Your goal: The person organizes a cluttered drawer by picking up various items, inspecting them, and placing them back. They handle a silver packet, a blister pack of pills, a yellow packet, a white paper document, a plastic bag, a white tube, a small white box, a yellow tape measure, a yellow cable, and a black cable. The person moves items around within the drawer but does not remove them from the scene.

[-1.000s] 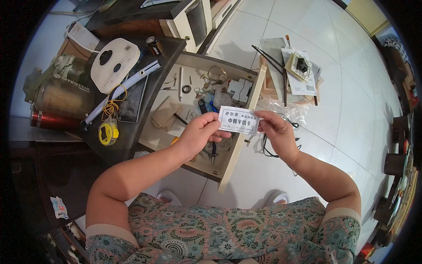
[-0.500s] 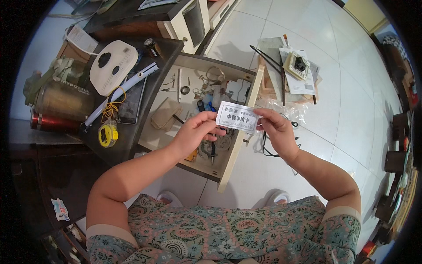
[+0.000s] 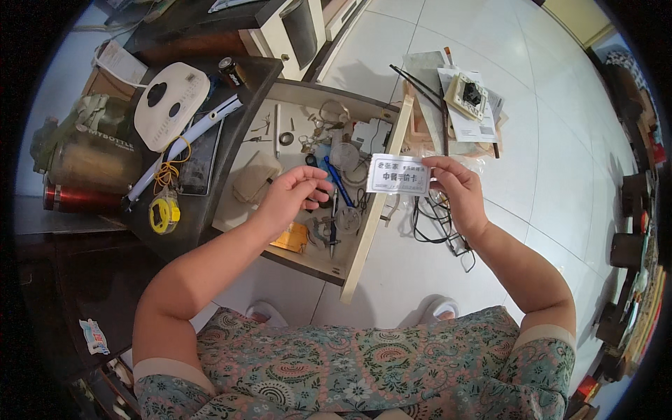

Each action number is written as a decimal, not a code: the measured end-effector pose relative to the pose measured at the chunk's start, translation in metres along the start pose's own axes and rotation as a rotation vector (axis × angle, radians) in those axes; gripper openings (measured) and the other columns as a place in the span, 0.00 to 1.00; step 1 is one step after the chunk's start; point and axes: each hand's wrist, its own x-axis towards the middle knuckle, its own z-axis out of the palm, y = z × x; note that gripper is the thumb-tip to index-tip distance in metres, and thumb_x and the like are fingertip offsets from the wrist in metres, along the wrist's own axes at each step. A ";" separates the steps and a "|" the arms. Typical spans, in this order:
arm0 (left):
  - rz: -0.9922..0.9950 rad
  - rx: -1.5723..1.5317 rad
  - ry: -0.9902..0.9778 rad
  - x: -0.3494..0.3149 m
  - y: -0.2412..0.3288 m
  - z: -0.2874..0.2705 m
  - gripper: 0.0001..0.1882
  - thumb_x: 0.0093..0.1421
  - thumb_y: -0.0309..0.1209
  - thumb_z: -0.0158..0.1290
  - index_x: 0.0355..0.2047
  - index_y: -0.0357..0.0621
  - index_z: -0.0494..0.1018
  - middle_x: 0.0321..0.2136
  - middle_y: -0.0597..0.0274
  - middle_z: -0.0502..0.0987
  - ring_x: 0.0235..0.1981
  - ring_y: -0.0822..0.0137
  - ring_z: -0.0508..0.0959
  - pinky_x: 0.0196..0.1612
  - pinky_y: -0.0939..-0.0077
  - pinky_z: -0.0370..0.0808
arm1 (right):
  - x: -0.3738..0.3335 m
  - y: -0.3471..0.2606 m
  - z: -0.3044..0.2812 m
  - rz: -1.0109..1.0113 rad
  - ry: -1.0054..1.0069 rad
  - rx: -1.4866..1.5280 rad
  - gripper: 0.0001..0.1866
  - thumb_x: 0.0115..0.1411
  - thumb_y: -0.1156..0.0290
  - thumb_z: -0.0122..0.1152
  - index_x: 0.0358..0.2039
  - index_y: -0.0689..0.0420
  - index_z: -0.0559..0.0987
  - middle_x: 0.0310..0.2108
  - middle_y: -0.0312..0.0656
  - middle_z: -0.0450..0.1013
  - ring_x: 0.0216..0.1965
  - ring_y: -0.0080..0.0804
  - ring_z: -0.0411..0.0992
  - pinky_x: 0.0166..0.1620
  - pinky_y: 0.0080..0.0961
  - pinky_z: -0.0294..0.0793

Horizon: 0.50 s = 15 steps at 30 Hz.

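A small white paper card with dark print hangs over the drawer's front edge. My right hand pinches its right end between thumb and fingers. Over the middle of the open drawer, my left hand holds nothing; its fingers are loosely bent and apart. Below it in the drawer lie a blue pen-like tool, an orange-yellow packet, a beige cloth pouch and several small odds and ends. Part of the drawer's contents is hidden by my left hand.
On the dark cabinet top to the left are a white appliance panel, a yellow tape measure, a battery and a red flask. Papers with a switch-like part and a black cable lie on the tiled floor.
My left hand has let go of the card and drawn back to the left. My right hand has carried the card slightly right.
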 end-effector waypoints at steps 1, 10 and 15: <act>-0.004 -0.002 0.002 0.001 -0.001 0.001 0.12 0.65 0.31 0.42 0.46 0.44 0.69 0.40 0.62 0.76 0.36 0.75 0.75 0.39 0.81 0.72 | 0.001 0.003 -0.004 0.013 0.018 -0.011 0.13 0.62 0.73 0.47 0.43 0.62 0.77 0.39 0.38 0.75 0.40 0.24 0.71 0.45 0.22 0.71; 0.000 0.021 0.090 0.010 0.000 -0.005 0.12 0.64 0.29 0.41 0.44 0.42 0.69 0.37 0.65 0.76 0.34 0.77 0.74 0.38 0.81 0.71 | 0.014 0.038 -0.039 0.018 0.132 -0.049 0.13 0.61 0.73 0.48 0.42 0.62 0.78 0.39 0.39 0.75 0.39 0.24 0.72 0.44 0.22 0.72; 0.040 0.073 0.081 0.013 -0.002 -0.007 0.11 0.64 0.28 0.42 0.45 0.42 0.69 0.37 0.65 0.75 0.34 0.76 0.73 0.37 0.81 0.71 | 0.023 0.065 -0.059 0.079 0.191 -0.137 0.13 0.61 0.72 0.50 0.42 0.61 0.78 0.38 0.37 0.75 0.39 0.22 0.71 0.42 0.21 0.72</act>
